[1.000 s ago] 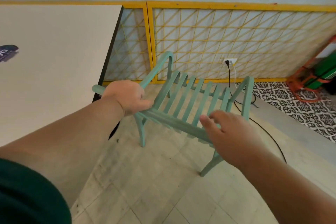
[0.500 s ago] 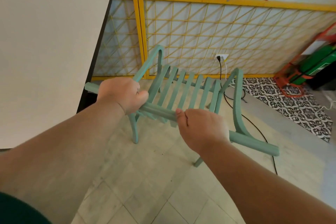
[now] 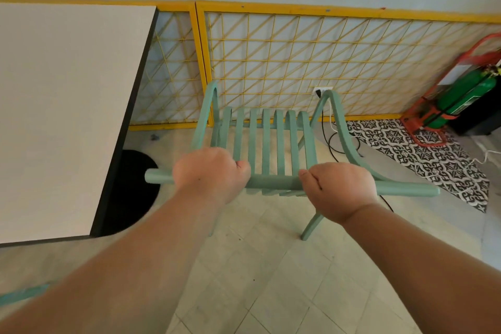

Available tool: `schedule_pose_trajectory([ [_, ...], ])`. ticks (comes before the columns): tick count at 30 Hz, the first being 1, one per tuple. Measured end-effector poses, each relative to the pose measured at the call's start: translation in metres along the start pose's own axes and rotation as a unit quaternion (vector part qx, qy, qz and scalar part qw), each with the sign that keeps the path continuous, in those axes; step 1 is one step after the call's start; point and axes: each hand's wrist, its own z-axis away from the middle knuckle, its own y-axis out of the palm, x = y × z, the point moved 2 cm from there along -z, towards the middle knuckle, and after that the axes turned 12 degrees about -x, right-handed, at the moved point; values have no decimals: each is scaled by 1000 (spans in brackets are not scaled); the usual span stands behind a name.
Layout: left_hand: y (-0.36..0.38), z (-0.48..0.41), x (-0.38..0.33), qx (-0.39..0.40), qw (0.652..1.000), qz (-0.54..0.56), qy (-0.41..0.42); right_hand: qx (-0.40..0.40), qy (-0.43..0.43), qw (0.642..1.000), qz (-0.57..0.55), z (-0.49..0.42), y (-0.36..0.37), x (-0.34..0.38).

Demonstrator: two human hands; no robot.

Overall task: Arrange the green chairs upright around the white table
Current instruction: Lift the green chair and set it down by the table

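A green slatted chair (image 3: 271, 144) stands upright on the tiled floor, seen from behind and above, just right of the white table (image 3: 62, 116). My left hand (image 3: 210, 173) grips the chair's top back rail near its left end. My right hand (image 3: 337, 188) grips the same rail toward the right. Both sets of fingers curl round the bar. The chair's front faces the yellow lattice fence. A sliver of another green piece (image 3: 21, 294) shows at the bottom left edge.
A yellow lattice fence (image 3: 298, 62) runs along the wall behind the chair. The table's black round base (image 3: 135, 187) sits beside the chair's left leg. A black cable (image 3: 333, 138) trails on the floor. A green cylinder in a red stand (image 3: 461, 95) stands at the right.
My right hand came down from above the slats and took hold of the back rail. The chair has swung round to face the fence squarely, and sits further from the table edge.
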Motion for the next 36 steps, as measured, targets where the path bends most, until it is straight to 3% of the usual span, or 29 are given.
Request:
schedule_pose_trajectory([
  [9, 0, 13, -32, 19, 999, 18, -21, -11, 6, 1000, 9, -8, 1, -32],
  [13, -1, 12, -33, 25, 999, 16, -20, 30, 46, 997, -45, -10, -1, -18],
  [17, 0, 8, -34, 50, 998, 23, -39, -126, 26, 978, -163, -17, -26, 26],
  [18, 0, 7, -34, 50, 998, 22, -38, -127, 11, 979, -157, -19, -26, 36],
  [21, 2, 8, -32, 28, 999, 19, -27, -27, -33, 999, -32, -13, 2, 52],
  [25, 5, 8, -30, 17, 999, 34, -19, -40, 20, 999, -32, -14, 13, 49],
  [32, -8, -2, 15, 157, 979, 103, 82, -22, -12, 999, -23, -17, 17, 44],
  [36, -6, -2, 55, 226, 965, 114, 64, -29, -30, 999, -15, -19, 23, 40],
])
